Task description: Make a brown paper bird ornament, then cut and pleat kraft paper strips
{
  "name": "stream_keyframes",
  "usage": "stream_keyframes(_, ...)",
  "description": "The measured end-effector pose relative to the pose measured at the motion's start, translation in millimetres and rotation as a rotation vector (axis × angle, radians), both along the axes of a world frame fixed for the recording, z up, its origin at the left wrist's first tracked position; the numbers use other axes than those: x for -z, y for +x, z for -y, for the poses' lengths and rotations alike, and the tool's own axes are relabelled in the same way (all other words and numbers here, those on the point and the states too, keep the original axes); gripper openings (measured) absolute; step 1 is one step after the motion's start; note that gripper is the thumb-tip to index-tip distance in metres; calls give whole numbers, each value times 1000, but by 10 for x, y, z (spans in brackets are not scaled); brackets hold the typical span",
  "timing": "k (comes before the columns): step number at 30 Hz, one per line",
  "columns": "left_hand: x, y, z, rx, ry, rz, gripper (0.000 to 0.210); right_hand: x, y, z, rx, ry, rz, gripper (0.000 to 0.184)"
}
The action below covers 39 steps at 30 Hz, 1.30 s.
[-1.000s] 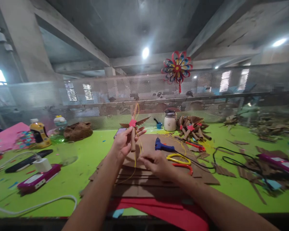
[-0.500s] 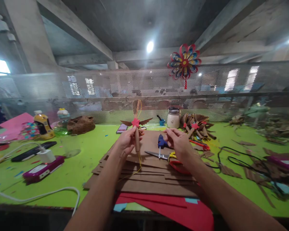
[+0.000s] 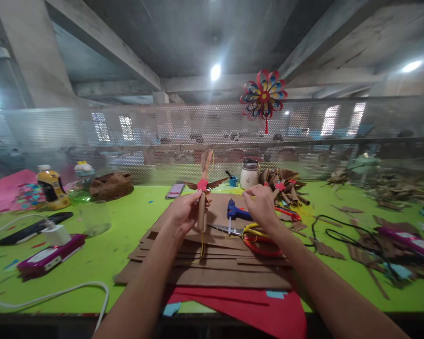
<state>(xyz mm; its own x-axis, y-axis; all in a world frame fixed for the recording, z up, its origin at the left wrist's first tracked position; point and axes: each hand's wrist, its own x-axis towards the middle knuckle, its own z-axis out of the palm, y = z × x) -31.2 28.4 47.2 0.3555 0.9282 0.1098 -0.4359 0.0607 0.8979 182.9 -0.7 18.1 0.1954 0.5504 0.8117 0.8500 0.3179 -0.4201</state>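
Note:
My left hand (image 3: 187, 209) is closed around a cardboard craft figure (image 3: 201, 212), a brown rolled tube with fringed paper on top, pleated side wings and a red star (image 3: 202, 185) at its middle. A yellow string (image 3: 202, 245) dangles from its lower end. To the right, my right hand (image 3: 261, 205) is raised with its fingers pinched together; whatever is between them is hidden. Below and beside that hand lie a blue glue gun (image 3: 237, 212) and scissors with red and yellow handles (image 3: 257, 238), both on stacked brown cardboard sheets (image 3: 229, 278).
Similar cardboard figures (image 3: 286, 186) are heaped behind my right hand, next to a white jar (image 3: 249, 174). Red paper (image 3: 261, 308) lies at the front edge. Left are a purple power strip (image 3: 53, 256), a clear cup (image 3: 95, 219) and a yellow bottle (image 3: 53, 188); a black cord (image 3: 342, 230) curls at right.
The view has swung right, so the table things sit further left. The craft figure is still in my left hand, with its top tilted slightly right. My right hand stays raised and pinched.

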Motion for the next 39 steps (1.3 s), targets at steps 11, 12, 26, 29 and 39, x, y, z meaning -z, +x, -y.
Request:
stream_keyframes(11,66,124,58,43,85,-96,17,145,-616,196,-479,-159,23,21)
stream_keyframes(12,63,126,64,40,82,-94,17,156,-624,207,-480,-161,42,22)
stream_keyframes(26,73,125,114,-14,113,-118,15,231,-725,342,-233,-294,524,18)
stream_keyframes(29,67,179,154,-20,71,-90,12,258,-741,339,-237,-327,550,17)
stream_keyframes(39,115,302,193,-35,30,17,11,294,-728,293,-392,-347,441,19)
